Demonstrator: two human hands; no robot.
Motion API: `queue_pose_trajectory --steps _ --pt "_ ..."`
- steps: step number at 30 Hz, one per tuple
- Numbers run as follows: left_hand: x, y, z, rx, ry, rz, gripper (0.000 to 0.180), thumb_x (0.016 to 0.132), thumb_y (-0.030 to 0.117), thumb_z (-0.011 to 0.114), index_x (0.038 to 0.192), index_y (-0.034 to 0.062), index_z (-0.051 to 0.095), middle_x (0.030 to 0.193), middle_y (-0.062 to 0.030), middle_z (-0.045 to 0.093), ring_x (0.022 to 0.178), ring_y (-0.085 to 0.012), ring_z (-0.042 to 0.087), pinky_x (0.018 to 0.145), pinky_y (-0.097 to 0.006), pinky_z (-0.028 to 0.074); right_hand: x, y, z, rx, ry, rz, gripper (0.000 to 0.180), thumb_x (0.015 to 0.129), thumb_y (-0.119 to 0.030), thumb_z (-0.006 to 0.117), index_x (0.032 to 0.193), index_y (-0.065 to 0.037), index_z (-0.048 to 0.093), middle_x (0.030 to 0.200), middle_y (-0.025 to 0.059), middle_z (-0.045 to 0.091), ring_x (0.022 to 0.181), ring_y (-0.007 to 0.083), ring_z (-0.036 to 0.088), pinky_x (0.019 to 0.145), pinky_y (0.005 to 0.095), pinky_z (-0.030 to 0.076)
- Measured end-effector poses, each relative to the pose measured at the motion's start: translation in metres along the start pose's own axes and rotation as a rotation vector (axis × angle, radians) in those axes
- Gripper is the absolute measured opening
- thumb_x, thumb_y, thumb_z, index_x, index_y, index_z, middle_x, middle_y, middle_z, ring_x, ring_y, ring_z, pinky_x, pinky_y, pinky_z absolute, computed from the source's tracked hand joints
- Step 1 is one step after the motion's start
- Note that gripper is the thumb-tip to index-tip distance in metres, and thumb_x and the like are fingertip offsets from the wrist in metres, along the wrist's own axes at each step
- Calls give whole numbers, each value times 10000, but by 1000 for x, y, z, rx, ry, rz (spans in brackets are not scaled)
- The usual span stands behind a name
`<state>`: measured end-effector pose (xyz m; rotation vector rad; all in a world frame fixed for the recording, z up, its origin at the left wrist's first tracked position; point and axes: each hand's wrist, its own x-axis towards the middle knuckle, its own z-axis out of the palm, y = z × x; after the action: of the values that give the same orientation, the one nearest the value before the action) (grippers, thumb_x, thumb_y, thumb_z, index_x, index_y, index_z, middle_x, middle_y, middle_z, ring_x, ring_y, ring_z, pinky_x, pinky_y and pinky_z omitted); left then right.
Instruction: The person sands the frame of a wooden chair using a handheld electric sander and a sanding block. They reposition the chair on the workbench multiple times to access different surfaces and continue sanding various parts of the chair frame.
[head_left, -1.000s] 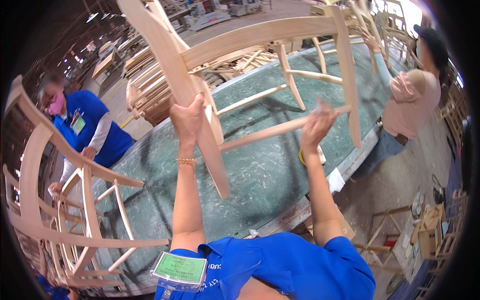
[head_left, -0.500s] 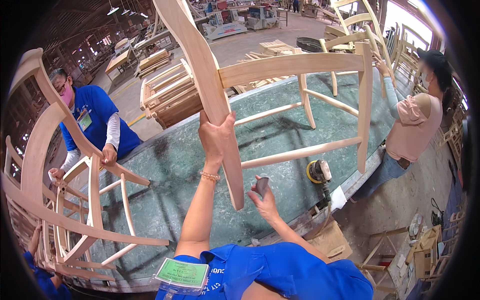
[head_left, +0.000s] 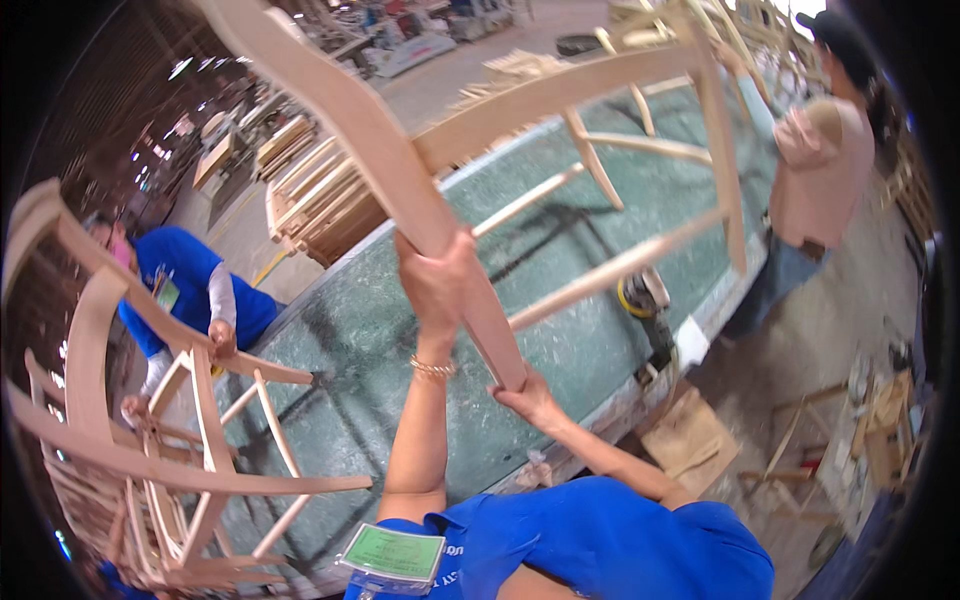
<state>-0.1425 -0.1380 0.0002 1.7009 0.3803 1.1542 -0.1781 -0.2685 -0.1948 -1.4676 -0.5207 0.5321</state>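
Observation:
An unfinished pale wooden chair frame [head_left: 375, 135] is tilted over the green-topped table. My left hand [head_left: 435, 280] is closed around its long curved back leg, partway along. At the near end of that leg, my right hand [head_left: 527, 398] is closed, with the thumb along one side of the wood. The dark grey sanding pad seen earlier in my right hand is hidden now, if it is still there. A round sander [head_left: 645, 292] with a yellow rim lies on the table beyond the frame's lower rail.
Another wooden chair [head_left: 110, 300] stands at the left, held by a co-worker in blue [head_left: 185, 265]. A person in a pink top [head_left: 830, 170] works at the far right among chairs. Stacked wooden parts [head_left: 325, 200] lie behind the table [head_left: 370, 370]. Brown cardboard [head_left: 690, 440] sits off the near edge.
My right hand has moved from beside the leg onto its near end, and the dark pad no longer shows. The frame has swung in view, its near end shifting right. The whole view has tilted.

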Motion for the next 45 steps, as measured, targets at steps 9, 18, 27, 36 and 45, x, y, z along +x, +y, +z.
queue_pose_trajectory --steps 9,18,27,36,45 --pt "117 -45 10 -137 -44 -71 369 777 132 753 1016 -33 525 739 -95 599 618 -150 610 537 -274 549 48 -54 11 -104 50 -44 595 731 -304 718 1177 0 468 919 238 649 875 387 648 759 422 518" --pt "149 -64 13 -88 -68 -124 325 801 202 738 965 -21 567 777 -90 603 622 -174 617 580 -277 528 74 -61 10 57 19 -90 586 744 -281 688 1198 -3 442 898 260 647 847 430 637 730 459 514" --pt "106 -45 23 -37 -12 -42 313 819 205 714 982 -10 554 761 -87 606 627 -166 621 564 -269 507 53 -38 -2 56 -28 -125 550 746 -229 665 1205 -26 438 896 245 643 829 438 630 717 477 509" --pt "0 -87 -18 -494 -157 -297 451 896 272 622 1225 2 473 1123 -111 581 1014 -190 584 899 -326 467 -29 4 -87 -32 -81 -49 634 713 -208 747 1255 -30 471 1075 174 626 1021 233 620 862 342 475" --pt "-50 -295 22 32 -529 -423 574 792 174 721 1268 -28 471 1132 -109 619 1008 -185 591 885 -316 457 -80 5 -141 -396 567 -16 540 705 -165 751 1168 -11 521 940 155 669 875 205 663 776 332 506"
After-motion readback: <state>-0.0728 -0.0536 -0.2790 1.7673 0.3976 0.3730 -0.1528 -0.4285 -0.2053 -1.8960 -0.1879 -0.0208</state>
